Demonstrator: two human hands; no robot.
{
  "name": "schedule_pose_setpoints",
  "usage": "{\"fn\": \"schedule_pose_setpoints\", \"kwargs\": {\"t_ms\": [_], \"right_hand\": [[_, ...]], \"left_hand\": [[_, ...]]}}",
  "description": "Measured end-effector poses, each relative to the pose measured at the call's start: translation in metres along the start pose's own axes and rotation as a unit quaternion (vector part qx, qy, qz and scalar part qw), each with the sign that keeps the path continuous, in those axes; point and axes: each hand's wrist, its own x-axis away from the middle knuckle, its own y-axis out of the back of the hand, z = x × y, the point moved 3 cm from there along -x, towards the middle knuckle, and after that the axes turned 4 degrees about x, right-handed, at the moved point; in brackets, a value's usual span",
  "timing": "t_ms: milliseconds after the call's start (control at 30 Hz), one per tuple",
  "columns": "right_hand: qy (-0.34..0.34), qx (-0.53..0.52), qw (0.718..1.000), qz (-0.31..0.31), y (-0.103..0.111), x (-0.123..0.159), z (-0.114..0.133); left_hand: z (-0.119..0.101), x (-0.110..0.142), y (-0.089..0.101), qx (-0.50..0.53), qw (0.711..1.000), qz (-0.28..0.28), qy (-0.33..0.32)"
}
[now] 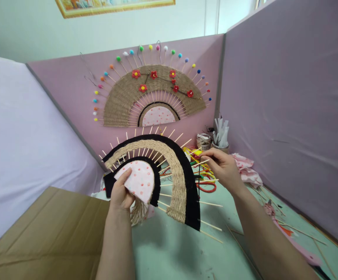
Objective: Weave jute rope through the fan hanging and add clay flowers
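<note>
My left hand [123,190] grips a half-round woven fan [179,171] by its pink dotted centre, thumb on the front, fingers hidden behind. The fan is tilted above the table. Bands of black and tan weaving run across its thin wooden sticks, whose bare tips stick out past the outer black edge. At the fan's right side, my right hand [220,167] is closed in a pinch on a black yarn [199,179]. The yarn runs down from the fingertips across the sticks, beside the black band. Loose tan strands [139,212] hang below the centre.
A larger finished fan [119,99] with red flowers and coloured pompoms hangs on the pink partition. Jars [203,142], coloured cords [208,188] and pink cloth [246,167] lie behind my right hand. Cardboard [49,229] is at left; a pink glue gun [297,243] and loose sticks lie right.
</note>
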Motion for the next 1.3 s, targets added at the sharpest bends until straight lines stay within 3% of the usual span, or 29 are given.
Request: {"fn": "schedule_pose_setpoints", "kwargs": {"t_ms": [167,433,633,900,1100,1300], "right_hand": [[0.062,0.009,0.997,-0.054,0.006,-0.002,0.002],[0.12,-0.006,0.992,-0.036,0.004,0.0,0.008],[0.098,-0.023,0.995,0.018,0.0,0.0,0.007],[-0.033,-0.077,0.99,0.116,-0.025,0.003,-0.006],[-0.026,-0.077,0.963,0.256,-0.03,0.009,-0.013],[0.007,-0.033,0.95,0.31,-0.029,0.011,-0.012]], "left_hand": [[-0.003,0.0,0.003,-0.016,1.0,-0.01,0.002],[-0.014,0.002,0.013,-0.056,0.998,-0.015,0.014],[-0.017,0.004,0.016,-0.076,0.996,-0.015,0.035],[-0.006,0.001,0.021,-0.051,0.995,0.006,0.085],[0.015,0.014,0.047,-0.041,0.987,-0.027,0.153],[0.037,0.03,0.082,0.003,0.988,-0.071,0.136]]}}
